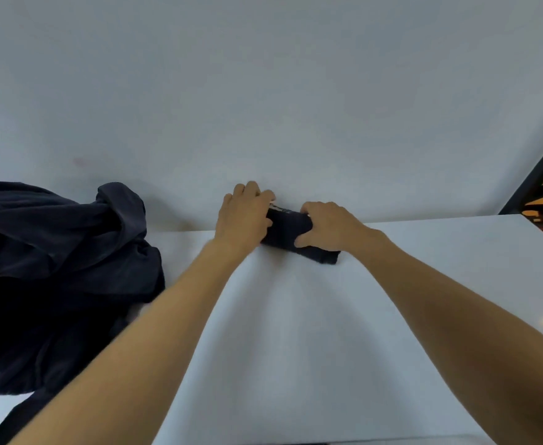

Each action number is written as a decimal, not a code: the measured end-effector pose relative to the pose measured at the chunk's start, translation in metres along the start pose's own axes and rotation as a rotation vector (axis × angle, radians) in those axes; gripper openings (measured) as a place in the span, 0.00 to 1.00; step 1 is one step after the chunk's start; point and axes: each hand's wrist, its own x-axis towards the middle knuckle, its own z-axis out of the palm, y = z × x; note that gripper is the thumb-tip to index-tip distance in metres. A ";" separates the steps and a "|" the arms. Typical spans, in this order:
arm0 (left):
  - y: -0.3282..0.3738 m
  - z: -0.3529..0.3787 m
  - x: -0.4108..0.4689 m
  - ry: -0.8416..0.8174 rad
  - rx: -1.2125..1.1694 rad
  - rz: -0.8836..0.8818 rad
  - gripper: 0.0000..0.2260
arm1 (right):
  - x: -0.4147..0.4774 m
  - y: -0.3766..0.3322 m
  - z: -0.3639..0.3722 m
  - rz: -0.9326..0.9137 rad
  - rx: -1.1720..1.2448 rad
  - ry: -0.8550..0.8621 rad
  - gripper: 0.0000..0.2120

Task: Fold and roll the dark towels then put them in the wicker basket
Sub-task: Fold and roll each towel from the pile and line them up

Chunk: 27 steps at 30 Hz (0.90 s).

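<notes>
Both hands are pressing down on a rolled towel [296, 234] at the far side of the white table [328, 332], right against the pale wall [263, 91]. The left hand [243, 216] is clamping the roll's left end, its fingers [251, 189] curling over the far side of it; the right hand [328, 226] is covering the middle and right part, its fingers wrapping the top and its thumb tucking in on the near side. So both sets of fingers are closing around the towel, with only a short dark stretch showing between them and a corner sticking out beyond the right hand's fingers. The likeliest trouble, as I judge it, is the roll springing loose: if either hand is lifting away before the other is gripping the whole bundle, the outer layer could be unwinding, and that free corner looks like the first part to flop open. A light tag or label is showing just past the left fingers, and snagging it could also be loosening the wrap. Beyond the fingers there is no room at all, since the wall is meeting the table there, so any carrying move should be coming back toward the body or sideways. To the left of the fingers, a heap of loose towels [55, 268] is lying well apart, spilling over the near edge. To the right and nearer the body the table is lying bare up to its right edge. The wicker basket is not in view, so I cannot tell which way the roll needs to be travelling.
</notes>
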 end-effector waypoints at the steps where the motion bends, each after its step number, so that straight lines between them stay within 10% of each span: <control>1: 0.010 0.005 -0.008 0.075 -0.116 -0.019 0.14 | -0.008 0.006 -0.006 0.062 0.128 -0.055 0.23; 12: 0.166 0.055 -0.015 -0.105 -0.494 0.371 0.23 | -0.118 0.116 -0.042 0.586 0.671 0.067 0.17; 27: 0.378 0.087 0.049 -0.230 -0.533 0.336 0.23 | -0.144 0.293 -0.078 0.783 0.684 0.474 0.15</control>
